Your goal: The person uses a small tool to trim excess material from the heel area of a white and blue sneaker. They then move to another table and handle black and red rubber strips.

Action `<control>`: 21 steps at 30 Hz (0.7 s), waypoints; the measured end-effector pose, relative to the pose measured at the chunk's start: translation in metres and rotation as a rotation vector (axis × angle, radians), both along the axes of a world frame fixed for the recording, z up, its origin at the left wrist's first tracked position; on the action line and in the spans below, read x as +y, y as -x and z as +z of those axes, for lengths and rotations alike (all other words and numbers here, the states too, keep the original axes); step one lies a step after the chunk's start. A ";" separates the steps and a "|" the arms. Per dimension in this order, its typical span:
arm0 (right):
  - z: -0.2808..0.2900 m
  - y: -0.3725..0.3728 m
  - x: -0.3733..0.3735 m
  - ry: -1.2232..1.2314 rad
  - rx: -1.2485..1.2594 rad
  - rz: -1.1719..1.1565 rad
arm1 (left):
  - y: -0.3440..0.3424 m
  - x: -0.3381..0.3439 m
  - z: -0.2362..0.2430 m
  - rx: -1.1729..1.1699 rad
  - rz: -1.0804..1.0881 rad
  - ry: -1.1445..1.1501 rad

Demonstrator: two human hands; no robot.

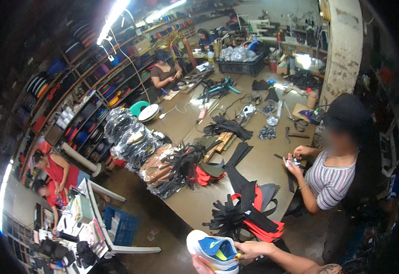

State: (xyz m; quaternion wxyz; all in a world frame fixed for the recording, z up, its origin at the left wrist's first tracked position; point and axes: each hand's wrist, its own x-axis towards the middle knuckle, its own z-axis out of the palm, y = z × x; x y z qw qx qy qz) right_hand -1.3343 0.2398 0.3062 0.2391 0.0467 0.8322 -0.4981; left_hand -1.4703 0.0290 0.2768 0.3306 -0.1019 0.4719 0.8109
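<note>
A white, blue and yellow sneaker (214, 250) is at the lower edge, its opening facing up and its toe pointing to the upper left. My left hand (201, 266) holds it from below; only part of that hand shows. From the right, my right hand (254, 249) is closed at the sneaker's heel edge. A small yellowish patch shows by its fingertips, too small to make out. Just beyond my hands, black straps (229, 214) and red strips (265, 227) lie heaped on the near end of the work table (265, 166).
A person in a striped shirt (331, 176) works at the table's right side, near a hammer (296, 134). Plastic-wrapped bundles (131, 137) line its left edge. A black crate (240, 67) stands at the far end. A blue crate (119, 226) and white-legged table (135, 249) stand lower left.
</note>
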 end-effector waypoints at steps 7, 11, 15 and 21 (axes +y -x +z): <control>0.034 -0.012 -0.036 0.191 0.165 -0.328 | 0.045 0.010 -0.010 -0.014 -0.074 -0.111; 0.022 -0.014 -0.019 0.298 0.150 -0.429 | 0.043 0.039 -0.018 -0.105 -0.196 -0.038; 0.012 -0.036 0.003 0.389 0.121 -0.575 | 0.041 0.073 -0.016 -0.157 -0.324 -0.029; 0.013 -0.047 0.002 0.220 0.411 -0.919 | 0.105 0.138 -0.012 0.235 -0.951 0.312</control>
